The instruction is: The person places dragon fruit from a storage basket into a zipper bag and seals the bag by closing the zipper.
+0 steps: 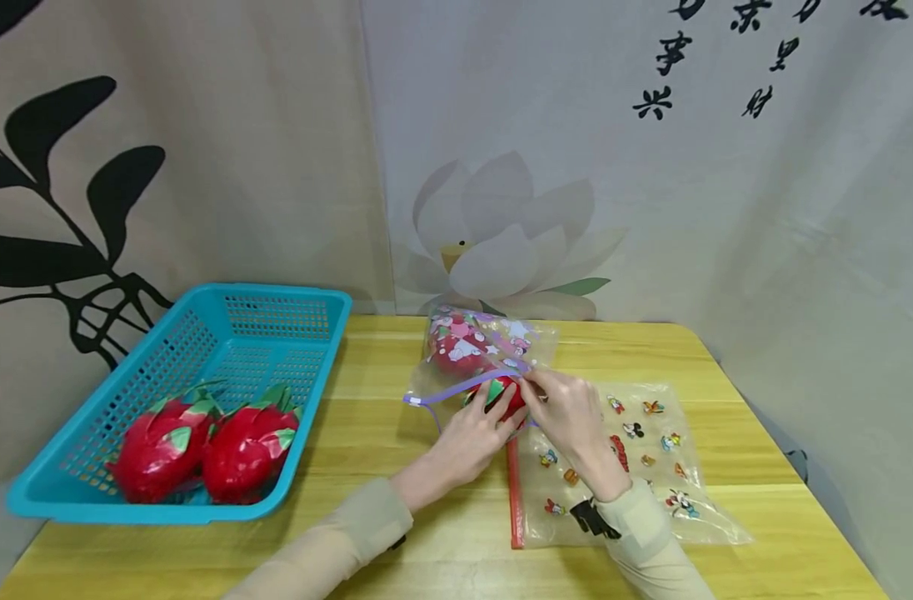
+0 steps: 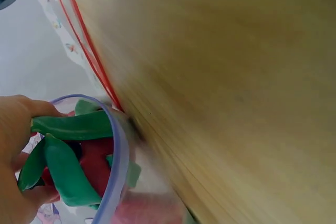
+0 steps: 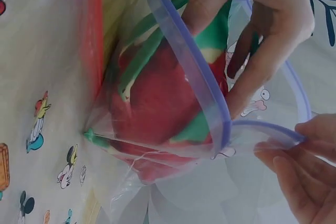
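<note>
My left hand [image 1: 471, 440] grips a red dragon fruit [image 1: 512, 400] with green leaf tips, in the mouth of a clear zip bag [image 1: 542, 340]. In the right wrist view most of this dragon fruit [image 3: 157, 90] sits inside the bag, below its purple zip strip [image 3: 197, 77]. My left fingers hold its leafy end. With thumb and fingers, my right hand [image 3: 310, 163] pinches the zip edge at one side of the opening. Another red dragon fruit [image 1: 456, 352] shows through the printed plastic farther back in the same bag.
A blue basket [image 1: 23, 493] at the left holds two dragon fruits [image 1: 248, 457]. To the right, a second clear bag [image 1: 644, 508] with cartoon prints and a red zip strip [image 1: 516, 500] lies flat on the wooden table [image 1: 786, 500], under my right forearm. A printed curtain hangs behind.
</note>
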Tool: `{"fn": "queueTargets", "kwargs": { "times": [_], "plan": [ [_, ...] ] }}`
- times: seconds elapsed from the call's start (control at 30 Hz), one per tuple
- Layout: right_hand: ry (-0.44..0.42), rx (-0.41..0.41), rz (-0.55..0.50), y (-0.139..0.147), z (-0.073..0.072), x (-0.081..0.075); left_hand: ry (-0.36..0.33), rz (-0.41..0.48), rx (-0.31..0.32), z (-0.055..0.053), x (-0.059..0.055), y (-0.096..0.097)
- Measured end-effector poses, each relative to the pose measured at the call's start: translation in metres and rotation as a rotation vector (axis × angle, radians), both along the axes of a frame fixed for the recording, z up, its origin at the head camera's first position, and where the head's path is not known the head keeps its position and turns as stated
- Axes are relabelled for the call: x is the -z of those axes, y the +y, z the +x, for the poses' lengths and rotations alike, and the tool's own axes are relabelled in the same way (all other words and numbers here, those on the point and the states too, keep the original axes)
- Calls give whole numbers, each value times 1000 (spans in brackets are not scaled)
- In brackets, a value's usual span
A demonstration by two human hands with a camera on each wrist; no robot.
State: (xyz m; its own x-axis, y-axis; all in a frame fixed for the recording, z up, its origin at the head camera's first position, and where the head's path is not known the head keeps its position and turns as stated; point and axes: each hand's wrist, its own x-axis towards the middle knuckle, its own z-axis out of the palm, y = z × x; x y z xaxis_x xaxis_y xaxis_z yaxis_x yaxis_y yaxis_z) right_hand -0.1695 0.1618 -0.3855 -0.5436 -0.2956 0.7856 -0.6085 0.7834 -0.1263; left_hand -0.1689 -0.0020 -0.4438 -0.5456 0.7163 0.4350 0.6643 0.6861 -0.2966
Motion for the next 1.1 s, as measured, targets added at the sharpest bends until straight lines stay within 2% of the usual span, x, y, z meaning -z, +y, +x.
{"fn": "queueTargets", "kwargs": {
  "times": [0.17,0.47,0.63,0.73,0.97,1.1],
  "plan": [
    [3,6,1,-1,-1,1,75,-13,12,-1,1,2],
    [57,-3,36,-5,1,-2,144,50,-16,-6,-3,10],
    [79,8,45,-5,2,-1,107,86,-32,-7,-2,13],
    [83,31,61,-3,2,0,76,77,-50,-7,-4,14],
    [47,108,86,9,4,10,8,51,-61,-7,-6,13],
    [30,120,89,14,4,15,-6,52,-61,-9,-6,14]
  ]
}}
